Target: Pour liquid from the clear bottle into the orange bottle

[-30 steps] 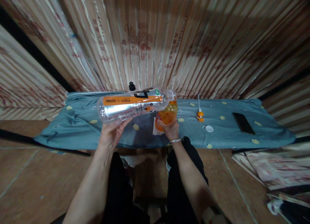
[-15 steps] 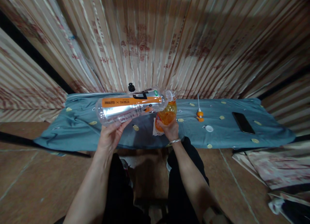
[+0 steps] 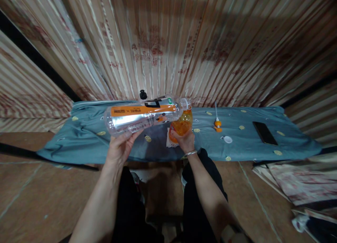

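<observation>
Your left hand (image 3: 119,147) grips a clear bottle (image 3: 143,114) held sideways from below; its mouth meets the orange bottle (image 3: 181,125) clasped upright in your right hand (image 3: 186,142), just right of the left.

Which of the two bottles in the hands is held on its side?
The large clear bottle with the orange label, in the left hand. The small orange bottle in the right hand stands upright.

The small orange bottle (image 3: 181,125) is half hidden behind the right hand (image 3: 185,142) and the large clear bottle (image 3: 144,114). Label print is unreadable. Both forearms leave the bottom edge.
</observation>
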`<state>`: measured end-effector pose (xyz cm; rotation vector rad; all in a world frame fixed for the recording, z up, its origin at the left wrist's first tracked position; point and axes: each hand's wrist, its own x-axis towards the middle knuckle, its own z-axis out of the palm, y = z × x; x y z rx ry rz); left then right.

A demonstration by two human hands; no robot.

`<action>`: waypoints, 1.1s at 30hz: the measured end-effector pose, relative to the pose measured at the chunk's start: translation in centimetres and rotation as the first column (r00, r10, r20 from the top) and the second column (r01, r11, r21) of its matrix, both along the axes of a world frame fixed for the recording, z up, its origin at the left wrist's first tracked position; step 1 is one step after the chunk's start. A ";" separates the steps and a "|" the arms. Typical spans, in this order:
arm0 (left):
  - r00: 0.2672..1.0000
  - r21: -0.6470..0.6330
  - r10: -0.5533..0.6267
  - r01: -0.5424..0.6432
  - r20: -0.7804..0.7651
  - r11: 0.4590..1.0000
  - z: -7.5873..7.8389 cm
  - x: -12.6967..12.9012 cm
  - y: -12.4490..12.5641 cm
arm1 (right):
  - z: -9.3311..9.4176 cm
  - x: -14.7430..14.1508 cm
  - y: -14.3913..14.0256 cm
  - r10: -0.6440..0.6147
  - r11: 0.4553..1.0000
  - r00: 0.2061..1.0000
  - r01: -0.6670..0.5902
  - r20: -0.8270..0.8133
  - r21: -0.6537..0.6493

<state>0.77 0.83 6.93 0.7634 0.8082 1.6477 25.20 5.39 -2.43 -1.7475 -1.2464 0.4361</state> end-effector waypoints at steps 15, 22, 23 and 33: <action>1.000 0.007 0.017 -0.017 0.018 1.000 0.1 0.2 0.0 | 0.5 0.0 -0.2 0.021 1.000 1.000 -0.020 0.003 -0.022; 0.999 0.004 0.019 -0.019 0.030 1.000 0.3 0.2 0.0 | 0.6 0.1 -0.2 0.034 0.998 0.999 -0.034 0.000 -0.044; 0.999 0.005 0.017 -0.017 0.031 1.000 0.2 0.2 0.1 | 0.6 0.0 -0.2 0.030 0.998 1.000 -0.030 0.002 -0.048; 0.999 0.017 0.004 -0.004 0.036 1.000 0.2 0.1 0.1 | 0.1 0.1 0.0 0.026 0.999 1.000 -0.025 0.018 -0.029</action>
